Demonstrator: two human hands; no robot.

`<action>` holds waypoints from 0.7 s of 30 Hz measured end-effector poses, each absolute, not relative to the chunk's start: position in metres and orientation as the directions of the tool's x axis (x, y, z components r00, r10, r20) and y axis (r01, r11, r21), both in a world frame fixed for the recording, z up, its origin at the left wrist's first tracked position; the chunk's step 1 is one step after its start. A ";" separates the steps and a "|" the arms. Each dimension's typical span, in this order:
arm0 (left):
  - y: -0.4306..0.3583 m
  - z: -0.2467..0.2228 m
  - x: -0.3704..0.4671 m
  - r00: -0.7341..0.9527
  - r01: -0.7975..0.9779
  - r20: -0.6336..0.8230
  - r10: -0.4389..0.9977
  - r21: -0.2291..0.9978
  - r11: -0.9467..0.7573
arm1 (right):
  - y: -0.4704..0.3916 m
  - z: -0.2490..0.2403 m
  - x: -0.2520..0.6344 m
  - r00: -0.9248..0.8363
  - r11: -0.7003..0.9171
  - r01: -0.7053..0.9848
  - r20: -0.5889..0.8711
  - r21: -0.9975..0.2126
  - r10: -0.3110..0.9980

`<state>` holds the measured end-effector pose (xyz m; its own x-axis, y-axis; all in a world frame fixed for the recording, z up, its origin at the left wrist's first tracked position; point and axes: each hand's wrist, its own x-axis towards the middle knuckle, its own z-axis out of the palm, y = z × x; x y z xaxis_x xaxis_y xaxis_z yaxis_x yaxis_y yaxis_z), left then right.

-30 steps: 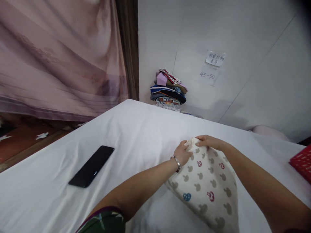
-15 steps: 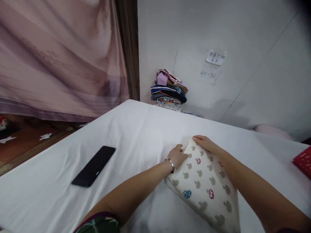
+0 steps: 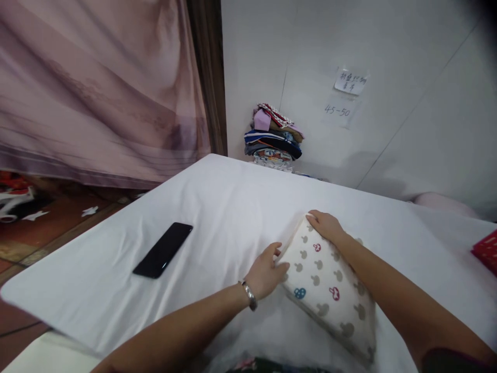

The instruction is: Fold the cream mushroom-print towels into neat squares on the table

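A folded white cloth (image 3: 318,280) printed with grey, red and blue mushroom shapes lies at a slant on the white-covered table, right of centre. My right hand (image 3: 325,226) grips its far corner, thumb on top. At the cloth's left edge is my left hand (image 3: 266,270), its thumb and fingers around the edge, with a silver bracelet on the wrist. The cloth's right side is partly hidden by my right forearm.
A black phone (image 3: 163,250) lies on the white table cover (image 3: 236,207) at the left. Folded clothes (image 3: 274,139) are stacked beyond the far edge, by the wall. A red object (image 3: 485,253) sits at the right edge. A pink curtain (image 3: 97,88) hangs at the left.
My left hand has slid down along the cloth's left edge, toward me. My right hand stays at the far corner. The view has shifted slightly, showing more of the floor at the left.
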<state>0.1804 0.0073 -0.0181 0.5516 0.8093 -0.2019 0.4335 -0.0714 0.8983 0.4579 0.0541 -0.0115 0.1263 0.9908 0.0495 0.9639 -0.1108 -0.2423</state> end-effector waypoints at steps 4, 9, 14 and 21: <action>-0.003 -0.023 0.181 0.511 0.459 -0.188 0.839 0.885 -0.081 | 0.056 -0.016 0.457 0.118 -0.104 0.971 0.054 -0.213 0.991; -0.007 -0.016 0.181 0.506 0.507 -0.159 0.848 0.850 -0.143 | 0.055 -0.013 0.458 0.095 -0.074 0.975 0.089 -0.209 0.992; -0.011 -0.013 0.178 0.529 0.534 -0.075 0.846 0.803 -0.263 | 0.040 -0.007 0.444 0.040 -0.001 0.980 0.192 -0.198 0.981; -0.013 -0.019 0.180 0.560 0.501 0.009 0.828 0.793 -0.347 | 0.031 -0.029 0.422 -0.013 0.014 0.981 0.006 -0.193 1.000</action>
